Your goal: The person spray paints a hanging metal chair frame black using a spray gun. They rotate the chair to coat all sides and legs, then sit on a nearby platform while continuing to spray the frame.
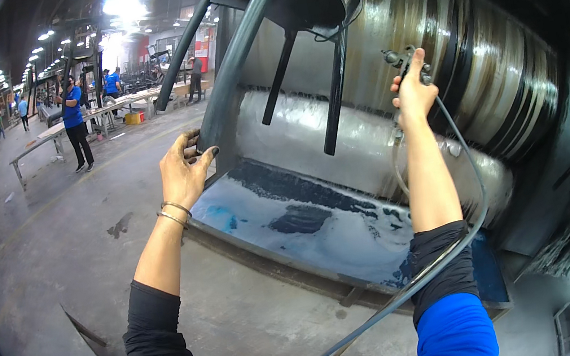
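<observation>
Your bright blue top, wrinkled black lower sleeves bunched in folds, two thin bangles below your smudged, stained left hand

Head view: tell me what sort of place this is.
Probably a furniture factory's spray-finishing area: the right hand holds what looks like a spray gun, a dark chair or stool is in front, and a wet trough lies below.
</observation>
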`<state>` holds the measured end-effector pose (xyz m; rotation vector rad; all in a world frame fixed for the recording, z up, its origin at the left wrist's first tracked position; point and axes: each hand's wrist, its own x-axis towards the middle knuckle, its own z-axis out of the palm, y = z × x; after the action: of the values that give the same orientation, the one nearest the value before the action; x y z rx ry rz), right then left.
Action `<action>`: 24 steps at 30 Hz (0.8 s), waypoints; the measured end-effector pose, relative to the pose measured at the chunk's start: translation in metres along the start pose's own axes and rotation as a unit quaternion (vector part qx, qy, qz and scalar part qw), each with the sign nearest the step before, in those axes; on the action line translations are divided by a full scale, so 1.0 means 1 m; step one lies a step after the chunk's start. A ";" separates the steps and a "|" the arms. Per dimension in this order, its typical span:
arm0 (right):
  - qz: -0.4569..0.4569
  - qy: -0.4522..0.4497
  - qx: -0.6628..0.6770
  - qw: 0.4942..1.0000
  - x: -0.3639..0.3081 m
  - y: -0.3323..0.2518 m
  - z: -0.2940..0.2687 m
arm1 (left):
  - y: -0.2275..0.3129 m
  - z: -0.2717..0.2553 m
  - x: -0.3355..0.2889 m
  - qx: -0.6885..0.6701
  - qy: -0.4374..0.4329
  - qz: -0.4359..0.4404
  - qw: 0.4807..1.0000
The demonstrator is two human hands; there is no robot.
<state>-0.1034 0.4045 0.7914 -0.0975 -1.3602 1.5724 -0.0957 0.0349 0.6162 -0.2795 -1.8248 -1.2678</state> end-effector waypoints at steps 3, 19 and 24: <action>-0.074 -0.084 0.099 0.989 0.016 -0.042 -0.009 | 0.000 0.003 -0.003 -0.009 -0.003 -0.003 1.000; -0.408 -0.248 -0.120 0.871 -0.007 -0.072 -0.061 | 0.014 -0.047 -0.034 -0.058 0.160 0.083 0.982; -0.490 -0.646 -0.162 0.563 -0.092 -0.079 -0.115 | 0.037 -0.118 -0.079 -0.100 0.349 0.118 0.924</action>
<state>0.0615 0.4075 0.7637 1.6273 -2.1127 0.1483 0.0357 -0.0254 0.5928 -0.1256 -1.0253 -1.1811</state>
